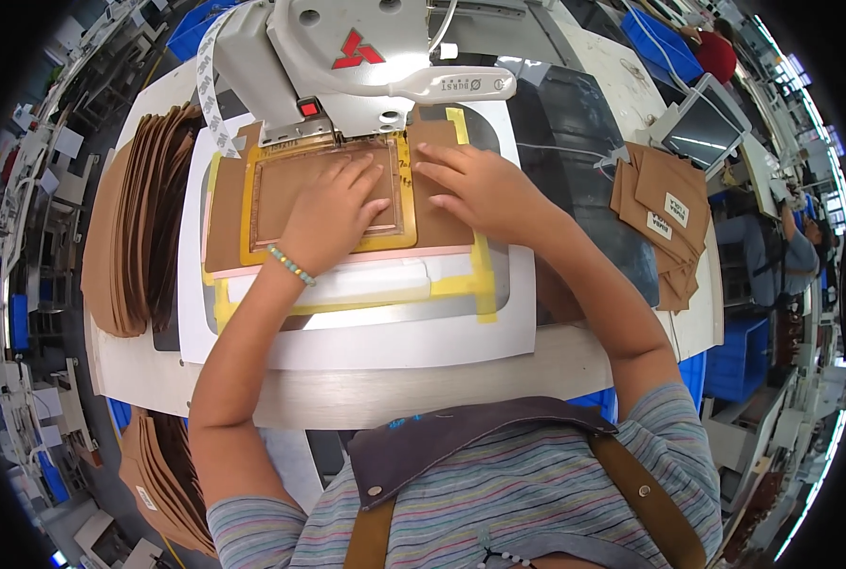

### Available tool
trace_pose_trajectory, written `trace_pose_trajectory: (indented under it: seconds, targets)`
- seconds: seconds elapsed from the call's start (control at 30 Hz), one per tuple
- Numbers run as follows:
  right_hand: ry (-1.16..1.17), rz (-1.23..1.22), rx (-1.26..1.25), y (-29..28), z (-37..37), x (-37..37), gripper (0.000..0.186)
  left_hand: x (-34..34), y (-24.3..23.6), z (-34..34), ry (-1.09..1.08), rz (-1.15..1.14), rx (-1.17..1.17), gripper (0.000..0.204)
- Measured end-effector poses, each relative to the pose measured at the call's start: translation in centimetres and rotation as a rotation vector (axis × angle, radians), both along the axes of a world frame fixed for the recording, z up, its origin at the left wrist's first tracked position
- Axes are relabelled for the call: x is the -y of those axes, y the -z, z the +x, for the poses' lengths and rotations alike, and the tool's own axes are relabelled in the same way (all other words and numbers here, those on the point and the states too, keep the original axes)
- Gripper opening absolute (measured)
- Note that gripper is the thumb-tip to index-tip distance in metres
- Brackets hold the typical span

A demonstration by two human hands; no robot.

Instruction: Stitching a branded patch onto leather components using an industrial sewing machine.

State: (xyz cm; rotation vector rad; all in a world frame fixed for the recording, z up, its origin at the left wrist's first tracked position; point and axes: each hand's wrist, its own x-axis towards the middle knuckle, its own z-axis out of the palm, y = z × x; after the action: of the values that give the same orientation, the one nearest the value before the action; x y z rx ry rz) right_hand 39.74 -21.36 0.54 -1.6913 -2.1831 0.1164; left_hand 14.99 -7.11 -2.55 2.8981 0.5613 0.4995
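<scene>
A flat brown panel (227, 213) lies under the head of a white sewing machine (347, 57). On top of it sits a yellow rectangular frame (250, 213) with a brown piece (281, 194) inside its opening. My left hand (336, 211) rests flat on the frame's inner area, fingers stretched toward the machine head. To the right of the frame, my right hand (485, 190) presses on the brown panel with its fingers spread. Neither hand grasps anything. The needle area is partly hidden behind the machine head.
Stacked brown panels (134, 218) stand at the left, and labelled brown pieces (665, 213) lie at the right. A tablet-like screen (703, 123) is at the back right. Yellow tape (485, 284) edges the work plate. Below left hangs another brown bundle (167, 474).
</scene>
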Motion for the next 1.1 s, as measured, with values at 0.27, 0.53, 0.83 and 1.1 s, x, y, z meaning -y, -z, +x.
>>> trace_pose_trajectory:
  seconds: [0.27,0.53,0.83,1.1]
  targets:
    - [-0.047,-0.06,-0.003,-1.0,2.0,2.4,0.038,-0.6,-3.0,-5.6,0.012,-0.159,0.024,0.044]
    - [-0.31,-0.007,-0.067,0.3,-3.4,0.5,0.04,0.4,-2.6,-4.6,0.154,-0.165,0.03,0.049]
    - [-0.26,0.113,0.089,1.6,-4.7,0.8,0.041,0.2,-1.5,-3.7,0.289,-0.223,-0.083,0.055]
    - [-0.239,0.248,0.046,2.0,-4.8,0.7,0.034,-1.4,-2.2,-3.8,0.328,-0.339,-0.086,0.052]
